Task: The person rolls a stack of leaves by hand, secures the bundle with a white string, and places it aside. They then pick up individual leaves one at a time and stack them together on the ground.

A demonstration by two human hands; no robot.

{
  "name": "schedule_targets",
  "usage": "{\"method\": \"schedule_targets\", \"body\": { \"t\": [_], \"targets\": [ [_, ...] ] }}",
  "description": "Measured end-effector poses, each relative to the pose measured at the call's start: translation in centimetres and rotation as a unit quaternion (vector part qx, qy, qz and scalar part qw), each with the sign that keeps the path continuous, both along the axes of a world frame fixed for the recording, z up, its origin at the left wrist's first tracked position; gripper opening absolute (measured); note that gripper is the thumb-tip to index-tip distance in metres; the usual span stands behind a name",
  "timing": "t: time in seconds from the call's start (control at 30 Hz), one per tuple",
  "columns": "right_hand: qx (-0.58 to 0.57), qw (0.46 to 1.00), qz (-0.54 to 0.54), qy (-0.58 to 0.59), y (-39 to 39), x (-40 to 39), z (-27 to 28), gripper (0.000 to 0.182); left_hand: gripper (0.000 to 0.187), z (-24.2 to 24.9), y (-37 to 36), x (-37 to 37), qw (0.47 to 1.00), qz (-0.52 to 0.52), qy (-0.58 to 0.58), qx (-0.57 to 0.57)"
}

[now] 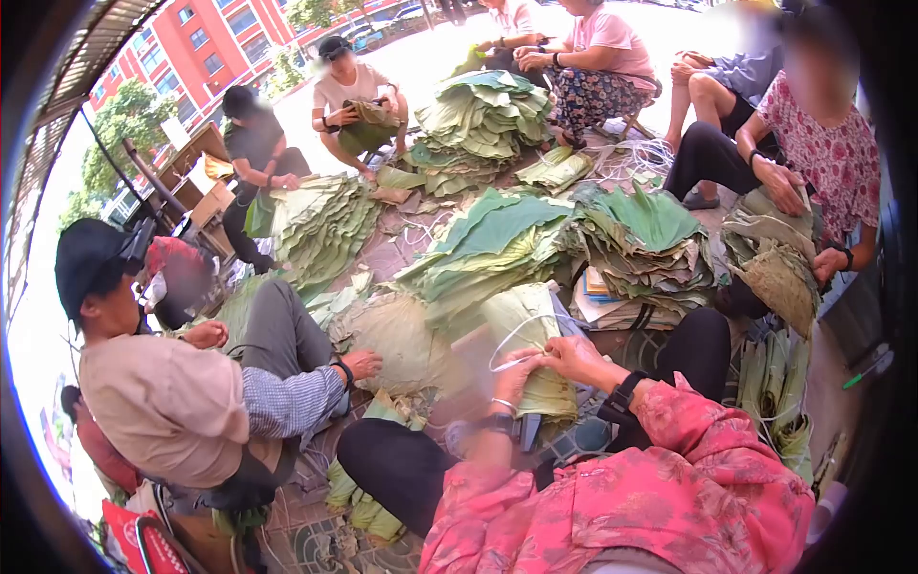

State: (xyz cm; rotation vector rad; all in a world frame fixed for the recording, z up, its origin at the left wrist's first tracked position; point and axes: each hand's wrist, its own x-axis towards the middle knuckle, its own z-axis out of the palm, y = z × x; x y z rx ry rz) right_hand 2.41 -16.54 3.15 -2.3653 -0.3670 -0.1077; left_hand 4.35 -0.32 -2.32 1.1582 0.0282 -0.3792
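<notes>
Running near to far, leaf bundle with white strap across.

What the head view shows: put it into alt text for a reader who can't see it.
The wearer's left hand and right hand pinch a white string over a leaf bundle. Around them, people sit or squat among piled leaves outdoors, with a red building behind.

Far left there is a red bldg, w/ a tree on its left side and cars on its right. A roof is at the left edge. Near left is a red item w/ white marks, type unclear.
</notes>
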Motion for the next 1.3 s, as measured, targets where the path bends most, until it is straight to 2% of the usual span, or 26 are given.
{"method": "schedule_targets", "body": {
  "t": [0.07, 0.27, 0.37, 0.4, 0.5, 0.6, 0.7, 0.8, 0.9, 1.0, 1.1, 1.2, 1.23, 1.27, 1.3],
  "targets": [
    [0.039, 0.999, -0.019, 0.021, 0.8, 0.0, -1.1, 0.023, 0.017, 0.4, 0.2, 0.0, 1.000, -0.011, -0.002, -0.021],
    [-0.082, 0.994, 0.003, -0.071, 1.0, -0.9, -0.1, 0.016, 0.016, 0.4, 0.4, -0.1, 1.000, -0.012, -0.011, -0.020],
    [-0.147, 0.987, 0.011, -0.071, 1.4, -1.4, -0.7, 0.019, 0.015, 0.7, 0.4, -0.2, 1.000, -0.005, -0.016, -0.018],
    [-0.127, 0.988, 0.058, -0.070, 0.9, -1.5, -0.5, 0.018, 0.015, 0.8, 0.3, -0.3, 1.000, -0.001, -0.014, -0.017],
    [0.016, 0.999, -0.025, -0.036, 0.9, -0.6, 0.3, 0.016, 0.014, 0.5, 0.0, -0.3, 0.999, 0.014, -0.042, 0.024],
    [0.089, 0.992, -0.059, -0.066, 0.8, 0.8, -1.1, 0.015, 0.014, 0.4, -0.4, -0.4, 0.997, 0.014, -0.060, 0.040],
    [0.101, 0.994, -0.016, 0.046, 0.4, 1.2, -1.3, 0.016, 0.013, 0.4, -0.8, -0.5, 0.996, 0.034, -0.072, 0.045],
    [0.108, 0.992, -0.013, 0.060, 0.2, 1.5, -1.6, 0.017, 0.013, -0.1, -1.3, -0.3, 0.993, 0.053, -0.093, 0.045],
    [0.066, 0.997, -0.003, 0.039, 0.3, 1.9, -2.4, 0.018, 0.011, 0.3, -2.0, -0.4, 0.970, 0.096, -0.126, 0.183],
    [0.062, 0.998, -0.011, 0.006, 0.6, 1.6, -3.4, 0.018, 0.011, -0.2, -2.0, -0.5, 0.899, 0.143, -0.248, 0.332],
    [0.133, 0.989, -0.012, 0.068, 0.3, 1.7, -2.9, 0.018, 0.010, 0.2, -2.3, -0.8, 0.880, 0.204, -0.290, 0.317],
    [0.263, 0.954, -0.004, 0.145, 0.1, 1.5, -1.1, 0.020, 0.010, 0.7, -2.3, -1.0, 0.881, 0.196, -0.290, 0.317],
    [0.269, 0.945, 0.004, 0.183, -0.1, 1.8, -1.1, 0.018, 0.010, 0.9, -2.4, -1.0, 0.876, 0.199, -0.296, 0.324],
    [0.275, 0.935, 0.011, 0.222, -0.4, 2.2, -1.5, 0.017, 0.009, 0.6, -2.7, -1.0, 0.907, 0.206, -0.247, 0.273],
    [0.282, 0.924, 0.019, 0.259, -0.7, 2.6, -1.9, 0.015, 0.009, 0.6, -2.7, -1.0, 0.912, 0.199, -0.234, 0.270]
  ]
}}
